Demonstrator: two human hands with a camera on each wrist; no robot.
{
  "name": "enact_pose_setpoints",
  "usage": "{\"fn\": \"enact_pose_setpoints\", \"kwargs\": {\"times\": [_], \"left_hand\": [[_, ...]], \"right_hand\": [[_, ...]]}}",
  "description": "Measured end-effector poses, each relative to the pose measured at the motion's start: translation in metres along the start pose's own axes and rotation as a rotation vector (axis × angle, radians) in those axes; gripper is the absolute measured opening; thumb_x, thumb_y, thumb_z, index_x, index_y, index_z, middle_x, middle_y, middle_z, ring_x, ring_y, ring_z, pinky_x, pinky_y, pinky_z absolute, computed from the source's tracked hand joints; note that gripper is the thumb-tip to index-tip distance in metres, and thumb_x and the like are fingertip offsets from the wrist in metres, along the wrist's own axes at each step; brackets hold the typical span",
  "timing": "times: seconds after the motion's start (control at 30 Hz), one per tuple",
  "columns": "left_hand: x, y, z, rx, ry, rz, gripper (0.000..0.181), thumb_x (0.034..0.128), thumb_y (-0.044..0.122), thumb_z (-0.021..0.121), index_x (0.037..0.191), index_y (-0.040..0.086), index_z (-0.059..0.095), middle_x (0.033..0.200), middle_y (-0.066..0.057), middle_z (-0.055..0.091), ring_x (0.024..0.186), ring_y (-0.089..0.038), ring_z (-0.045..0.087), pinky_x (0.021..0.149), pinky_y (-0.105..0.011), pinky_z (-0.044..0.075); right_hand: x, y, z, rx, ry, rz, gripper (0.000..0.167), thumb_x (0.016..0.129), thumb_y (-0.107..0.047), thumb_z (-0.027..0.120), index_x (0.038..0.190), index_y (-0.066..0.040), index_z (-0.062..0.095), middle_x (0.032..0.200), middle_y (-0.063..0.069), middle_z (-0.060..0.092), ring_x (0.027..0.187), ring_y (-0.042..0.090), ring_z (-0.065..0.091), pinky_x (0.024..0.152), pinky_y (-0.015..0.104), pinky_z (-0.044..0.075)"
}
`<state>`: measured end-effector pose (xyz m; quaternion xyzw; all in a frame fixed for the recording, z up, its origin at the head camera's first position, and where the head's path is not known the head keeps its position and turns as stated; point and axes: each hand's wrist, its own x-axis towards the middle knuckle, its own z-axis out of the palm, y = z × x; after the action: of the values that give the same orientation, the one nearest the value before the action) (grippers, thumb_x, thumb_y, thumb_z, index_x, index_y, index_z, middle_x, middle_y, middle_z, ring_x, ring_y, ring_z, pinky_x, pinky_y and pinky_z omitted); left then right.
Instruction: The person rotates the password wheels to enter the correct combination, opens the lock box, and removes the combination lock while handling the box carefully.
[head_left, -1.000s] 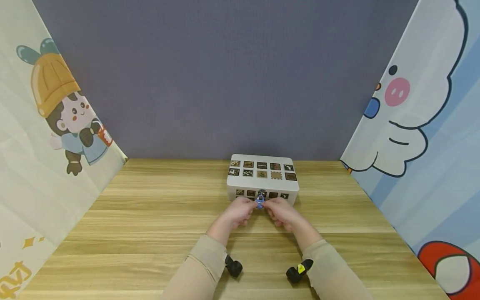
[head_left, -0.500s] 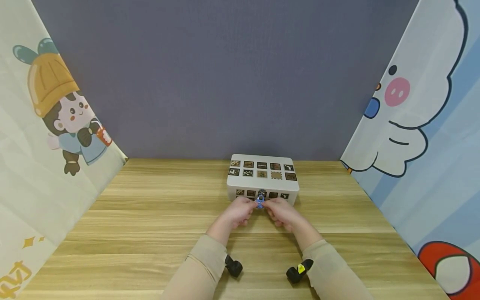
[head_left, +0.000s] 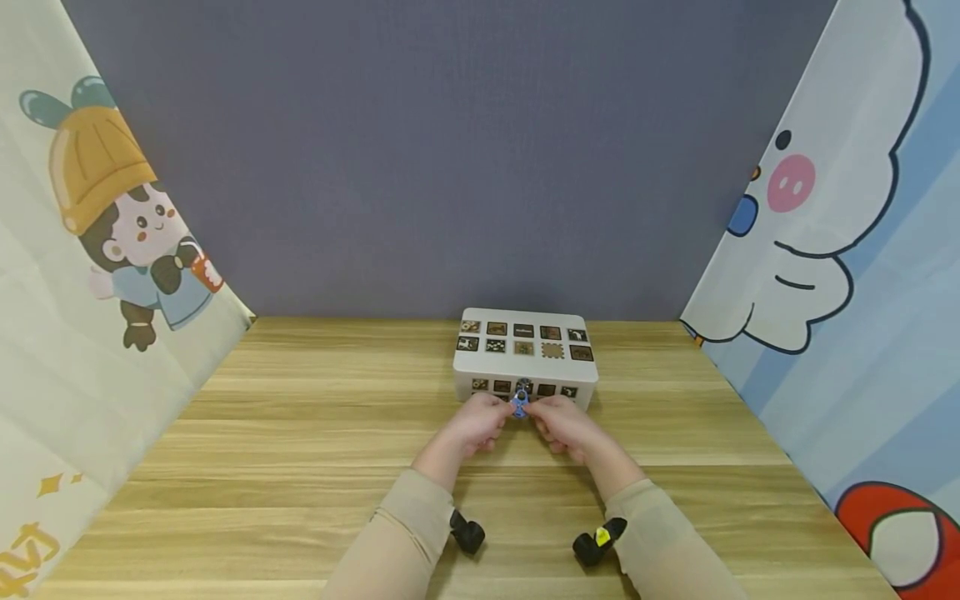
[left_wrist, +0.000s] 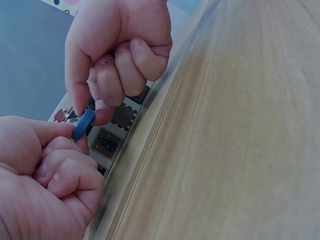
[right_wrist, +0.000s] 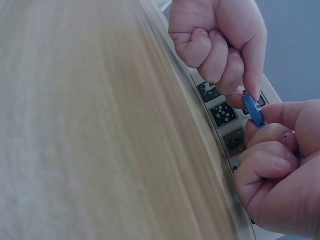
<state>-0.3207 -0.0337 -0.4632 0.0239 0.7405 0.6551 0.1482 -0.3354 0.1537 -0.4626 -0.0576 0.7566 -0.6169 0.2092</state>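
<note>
A small blue padlock (head_left: pixel 520 406) hangs at the front of a white box (head_left: pixel 524 364), by the metal latch (head_left: pixel 524 384) in the middle of that side. From the left, my left hand (head_left: pixel 480 422) pinches the padlock between thumb and index finger. My right hand (head_left: pixel 564 423) pinches its other side the same way. In the left wrist view the padlock (left_wrist: pixel 83 124) is seen edge-on, and the other fingers of both hands are curled in. The right wrist view shows the padlock (right_wrist: pixel 254 109) between the two pinches. Whether its shackle is locked cannot be made out.
The box stands at the back of a wooden table (head_left: pixel 315 433), near the grey back wall (head_left: pixel 390 167). Printed sheets with cartoon figures flank the table at left (head_left: pixel 150 208) and right (head_left: pixel 810 250). Each sleeve cuff carries a black wrist camera (head_left: pixel 468 533).
Both hands keep their pinch on the padlock, and the box stays in place. Only the printed figures on the side sheets shift slightly to the left in the head view.
</note>
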Motion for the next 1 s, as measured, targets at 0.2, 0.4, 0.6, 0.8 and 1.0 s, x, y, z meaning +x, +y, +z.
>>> {"fn": "enact_pose_setpoints", "kwargs": {"times": [0.2, 0.4, 0.6, 0.8, 1.0], "left_hand": [[-0.001, 0.0, 0.0, -0.001, 0.003, 0.003, 0.023, 0.103, 0.017, 0.057, 0.105, -0.003, 0.068, 0.059, 0.006, 0.038, 0.047, -0.007, 0.033, 0.043, -0.021, 0.033], [-0.001, -0.001, 0.001, 0.003, 0.004, 0.005, 0.026, 0.1027, 0.017, 0.057, 0.107, -0.007, 0.067, 0.058, 0.006, 0.038, 0.046, -0.007, 0.032, 0.042, -0.021, 0.032], [0.001, -0.001, 0.001, 0.005, 0.007, -0.002, 0.028, 0.1031, 0.017, 0.057, 0.104, -0.009, 0.066, 0.058, 0.006, 0.036, 0.046, -0.007, 0.031, 0.042, -0.021, 0.031], [0.002, -0.002, 0.001, 0.006, 0.003, -0.002, 0.029, 0.1036, 0.018, 0.057, 0.099, -0.01, 0.064, 0.057, 0.007, 0.035, 0.045, -0.007, 0.03, 0.042, -0.022, 0.03], [-0.001, 0.0, 0.002, 0.019, 0.002, 0.004, 0.03, 0.1039, 0.018, 0.056, 0.1, -0.011, 0.064, 0.058, 0.007, 0.035, 0.046, -0.007, 0.03, 0.042, -0.022, 0.03]], "right_hand": [[0.001, 0.001, -0.002, -0.011, 0.008, -0.003, 0.03, 0.099, -0.026, 0.063, 0.091, 0.003, 0.064, 0.058, -0.004, 0.038, 0.047, 0.008, 0.028, 0.043, 0.022, 0.024], [0.0, 0.0, -0.009, -0.011, 0.027, -0.006, 0.032, 0.099, -0.029, 0.063, 0.102, 0.003, 0.068, 0.058, -0.005, 0.037, 0.048, 0.008, 0.027, 0.043, 0.022, 0.024], [-0.001, -0.003, -0.017, -0.009, 0.048, -0.015, 0.03, 0.1, -0.026, 0.061, 0.111, 0.0, 0.071, 0.057, -0.005, 0.034, 0.048, 0.009, 0.025, 0.042, 0.022, 0.024], [-0.004, -0.007, -0.022, -0.043, 0.047, -0.037, 0.03, 0.1, -0.027, 0.062, 0.11, 0.0, 0.07, 0.056, -0.005, 0.034, 0.047, 0.01, 0.026, 0.041, 0.023, 0.024], [-0.007, -0.013, -0.021, -0.13, 0.061, -0.057, 0.035, 0.101, -0.03, 0.062, 0.107, 0.003, 0.069, 0.054, -0.005, 0.033, 0.047, 0.011, 0.027, 0.042, 0.024, 0.026]]}}
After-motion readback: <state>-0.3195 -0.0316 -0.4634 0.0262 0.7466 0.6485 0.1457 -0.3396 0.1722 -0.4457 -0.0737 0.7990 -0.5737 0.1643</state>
